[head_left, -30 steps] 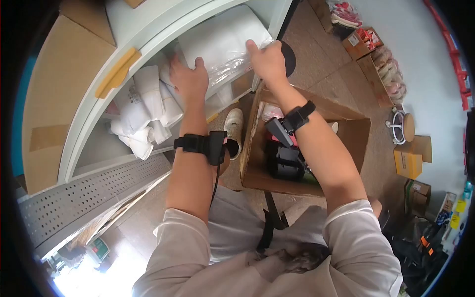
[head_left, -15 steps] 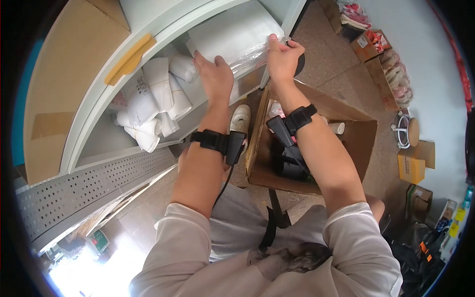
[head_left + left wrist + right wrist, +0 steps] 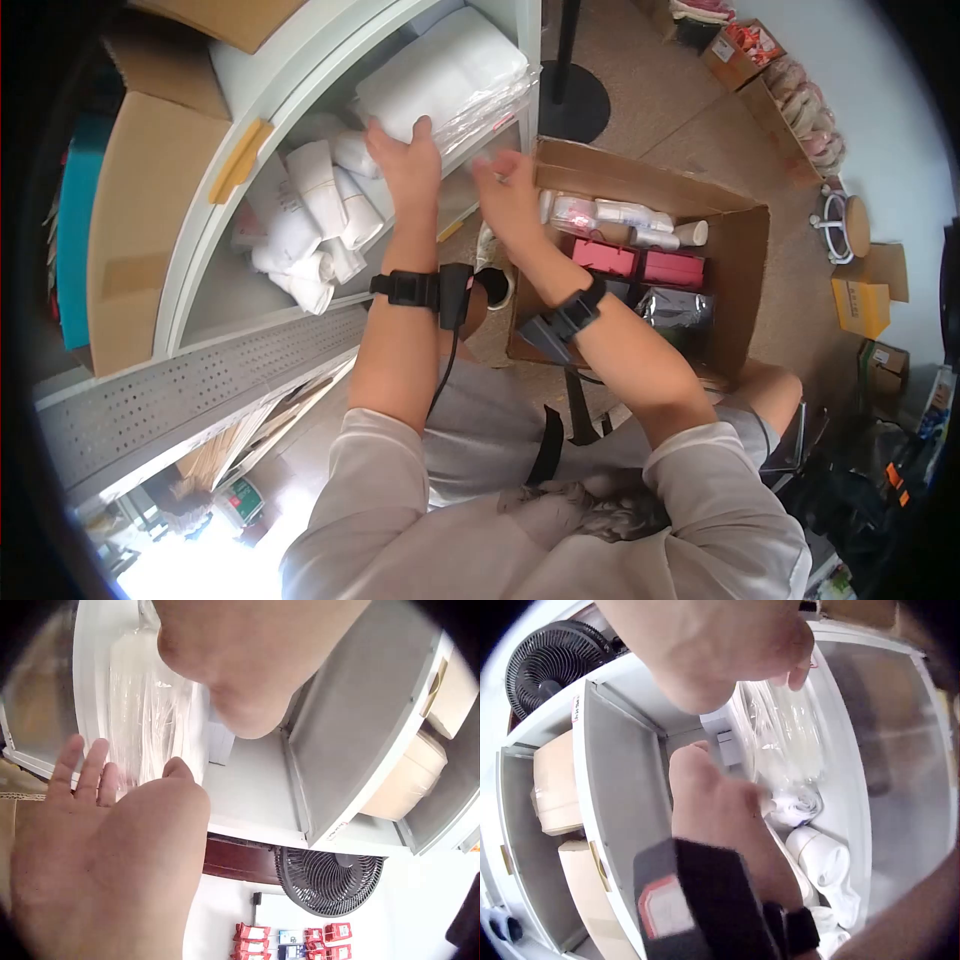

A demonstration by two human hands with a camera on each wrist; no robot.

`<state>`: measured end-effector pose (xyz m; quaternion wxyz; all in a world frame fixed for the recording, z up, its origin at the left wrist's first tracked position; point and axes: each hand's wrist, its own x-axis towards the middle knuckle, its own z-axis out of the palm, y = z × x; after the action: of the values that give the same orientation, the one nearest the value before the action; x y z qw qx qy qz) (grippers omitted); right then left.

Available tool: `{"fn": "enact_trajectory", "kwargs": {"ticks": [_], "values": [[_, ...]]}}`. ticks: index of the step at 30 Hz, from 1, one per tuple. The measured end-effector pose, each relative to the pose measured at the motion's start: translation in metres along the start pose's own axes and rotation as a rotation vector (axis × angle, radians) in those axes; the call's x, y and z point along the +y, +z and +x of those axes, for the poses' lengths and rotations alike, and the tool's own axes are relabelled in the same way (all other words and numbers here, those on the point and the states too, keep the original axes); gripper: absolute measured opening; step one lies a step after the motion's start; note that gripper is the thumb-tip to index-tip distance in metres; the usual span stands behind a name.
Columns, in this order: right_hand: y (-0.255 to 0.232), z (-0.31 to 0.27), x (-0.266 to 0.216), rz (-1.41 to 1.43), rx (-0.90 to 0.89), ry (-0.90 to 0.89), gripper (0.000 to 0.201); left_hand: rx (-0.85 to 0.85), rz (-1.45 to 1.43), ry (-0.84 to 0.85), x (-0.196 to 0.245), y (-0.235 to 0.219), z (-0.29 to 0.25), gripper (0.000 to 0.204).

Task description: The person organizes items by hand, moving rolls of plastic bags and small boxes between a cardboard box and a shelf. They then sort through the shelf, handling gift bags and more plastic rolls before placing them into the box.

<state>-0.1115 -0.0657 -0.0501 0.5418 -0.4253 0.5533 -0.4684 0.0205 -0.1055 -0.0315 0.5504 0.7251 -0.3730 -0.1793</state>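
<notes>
A thick stack of white, flat goods in clear plastic wrap (image 3: 440, 75) lies in the open cabinet (image 3: 185, 262). My left hand (image 3: 408, 172) is at the stack's near edge, thumb and fingers spread apart. To the right, my right hand (image 3: 508, 198) hovers apart from the stack, between the cabinet and an open cardboard box (image 3: 738, 300); it is blurred, its fingers loosely bent with nothing seen in them. Several white rolls (image 3: 318, 190) lie in the cabinet just left of the stack. In the left wrist view the wrapped stack (image 3: 146, 712) shows its creased clear film.
The cardboard box holds pink boxes (image 3: 605, 258), white rolls and a dark shiny package (image 3: 678, 308). A black round stand base (image 3: 575, 103) is on the floor behind it. Along the right wall are filled cartons (image 3: 795, 130), a stool (image 3: 855, 228) and a yellow box (image 3: 862, 303).
My right hand has left the wrapped stack's right end and come back toward me and left. My left hand stays by the near edge. The head view has shifted, showing more of the cardboard box.
</notes>
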Motion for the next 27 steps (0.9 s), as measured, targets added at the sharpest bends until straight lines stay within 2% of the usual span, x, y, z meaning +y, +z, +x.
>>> {"fn": "enact_trajectory", "kwargs": {"ticks": [2,3,5,7,9,11,12,13,15,16,18,20,21,22,24,27], "values": [[-0.016,-0.015,0.006,0.086,-0.071,0.114,0.049,0.04,0.092,-0.02,0.01,-0.01,-0.002,0.082],[-0.035,-0.033,-0.025,0.228,-0.144,0.248,0.045,0.074,0.16,-0.047,0.014,-0.02,-0.003,0.083],[-0.071,-0.053,-0.038,0.398,-0.195,0.356,0.033,0.16,0.246,-0.004,0.014,-0.055,0.005,0.078],[-0.108,-0.076,-0.054,0.467,-0.204,0.416,0.027,0.19,0.668,0.148,0.005,-0.1,0.013,0.072],[-0.143,-0.095,-0.058,0.509,-0.219,0.418,0.024,0.265,0.765,0.152,0.01,-0.137,0.004,0.07],[-0.17,-0.11,-0.057,0.545,-0.149,0.415,0.02,0.32,1.022,0.217,-0.003,-0.179,0.003,0.072],[-0.179,-0.113,-0.055,0.549,-0.165,0.416,0.02,0.34,1.042,0.127,-0.005,-0.197,0.004,0.074],[-0.187,-0.115,-0.054,0.544,-0.142,0.393,0.018,0.355,1.046,0.127,-0.011,-0.216,0.009,0.074],[-0.194,-0.118,-0.056,0.54,-0.129,0.369,0.016,0.277,0.682,-0.121,-0.037,-0.254,0.021,0.074],[-0.196,-0.118,-0.058,0.563,-0.152,0.328,0.016,0.289,0.682,-0.118,-0.056,-0.266,0.026,0.074],[-0.194,-0.118,-0.065,0.601,-0.184,0.278,0.015,0.279,0.285,-0.363,-0.101,-0.285,0.038,0.055],[-0.192,-0.123,-0.074,0.604,-0.207,0.265,0.015,0.291,0.329,-0.373,-0.141,-0.299,0.059,0.051],[-0.192,-0.127,-0.077,0.606,-0.216,0.259,0.014,0.29,0.379,-0.389,-0.148,-0.301,0.066,0.048],[-0.191,-0.13,-0.077,0.608,-0.214,0.249,0.014,0.288,0.373,-0.381,-0.129,-0.297,0.063,0.048],[-0.19,-0.137,-0.074,0.555,-0.23,0.277,0.013,0.188,0.029,-0.665,-0.101,-0.29,0.058,0.042],[-0.187,-0.143,-0.066,0.48,-0.248,0.312,0.013,0.198,0.073,-0.734,-0.122,-0.294,0.085,0.04]]}}
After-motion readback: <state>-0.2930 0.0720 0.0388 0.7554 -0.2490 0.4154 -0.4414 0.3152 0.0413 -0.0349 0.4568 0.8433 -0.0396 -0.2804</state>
